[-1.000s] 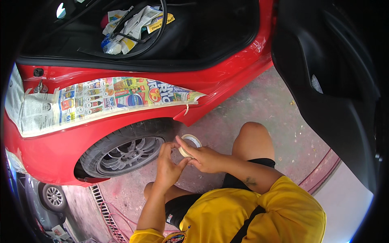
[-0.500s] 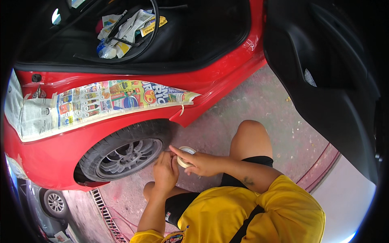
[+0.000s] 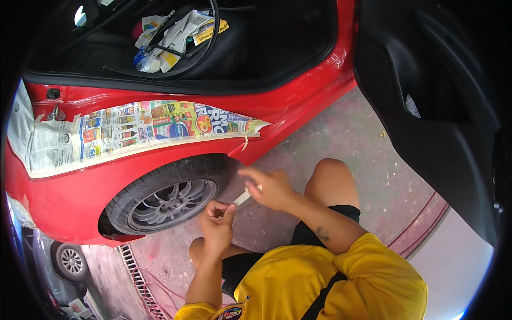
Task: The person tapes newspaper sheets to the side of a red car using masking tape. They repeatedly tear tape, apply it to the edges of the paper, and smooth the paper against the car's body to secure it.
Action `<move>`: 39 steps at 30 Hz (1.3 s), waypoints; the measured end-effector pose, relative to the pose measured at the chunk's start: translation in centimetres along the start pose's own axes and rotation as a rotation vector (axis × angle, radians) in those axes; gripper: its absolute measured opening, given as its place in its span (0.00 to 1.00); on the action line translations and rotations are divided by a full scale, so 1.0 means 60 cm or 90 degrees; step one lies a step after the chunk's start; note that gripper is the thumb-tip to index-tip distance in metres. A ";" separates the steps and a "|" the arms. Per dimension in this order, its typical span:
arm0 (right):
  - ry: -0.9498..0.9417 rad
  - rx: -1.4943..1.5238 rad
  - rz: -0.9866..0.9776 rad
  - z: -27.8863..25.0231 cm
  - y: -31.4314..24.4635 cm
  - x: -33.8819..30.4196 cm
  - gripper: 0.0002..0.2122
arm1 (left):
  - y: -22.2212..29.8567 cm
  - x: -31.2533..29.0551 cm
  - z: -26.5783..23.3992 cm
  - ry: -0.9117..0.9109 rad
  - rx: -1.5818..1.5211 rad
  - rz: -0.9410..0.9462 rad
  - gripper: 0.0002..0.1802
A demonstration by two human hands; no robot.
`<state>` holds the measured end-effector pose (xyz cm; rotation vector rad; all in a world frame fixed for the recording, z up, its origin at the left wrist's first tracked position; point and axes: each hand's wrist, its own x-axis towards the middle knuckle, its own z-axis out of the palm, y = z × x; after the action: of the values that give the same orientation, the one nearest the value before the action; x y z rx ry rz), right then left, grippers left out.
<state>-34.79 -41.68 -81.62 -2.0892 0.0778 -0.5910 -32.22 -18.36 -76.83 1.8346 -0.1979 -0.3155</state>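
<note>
Crouched on a stained concrete floor (image 3: 341, 138) beside a red car (image 3: 80, 186). Left hand (image 3: 217, 224) low, at about 7 o'clock from the right hand (image 3: 272, 188), grip pinched on the lower end of a short strip of pale masking tape (image 3: 242, 197). Right hand's grip closed around the upper end of the same strip, fingers curled over it; whether a roll sits in that palm, cannot tell. Tape stretched between the two hands, slanting from 7 o'clock up to 1 o'clock, just in front of the rear tyre (image 3: 168, 189) with its grey alloy wheel (image 3: 170, 204).

Above the wheel arch, at 11 o'clock from the hands, colourful newspaper sheets (image 3: 144, 128) taped flat along the red body panel, a small tab of tape (image 3: 245, 143) hanging at their right end. Higher up, an open hatch with crumpled papers (image 3: 170, 32) inside. At 2 o'clock, an open black door (image 3: 426, 106). Bare knee (image 3: 330, 176) just right of the right hand; yellow shirt (image 3: 309, 282) at 5 o'clock.
</note>
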 end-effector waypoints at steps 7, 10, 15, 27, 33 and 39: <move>-0.099 0.592 0.278 -0.009 0.025 0.028 0.16 | 0.075 0.004 -0.001 0.210 -0.021 0.194 0.08; -0.151 0.728 0.294 0.002 -0.045 0.012 0.09 | 0.057 0.019 0.024 0.102 -0.025 0.227 0.08; 0.081 0.710 0.302 0.005 -0.020 0.034 0.06 | 0.105 0.036 0.050 0.063 0.150 0.306 0.17; 0.307 0.355 0.163 0.068 0.079 0.227 0.24 | 0.279 0.295 0.068 -0.042 1.086 0.520 0.36; 0.292 0.332 0.184 0.079 0.101 0.272 0.24 | 0.243 0.319 0.091 -0.002 1.165 0.500 0.37; 0.255 0.405 0.297 0.025 0.218 0.329 0.20 | 0.235 0.348 0.156 -0.047 1.219 0.373 0.37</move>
<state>-14.49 -53.39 -85.39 -1.2588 0.5208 -0.6316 -14.97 -37.06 -68.13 3.4048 -1.4269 0.4532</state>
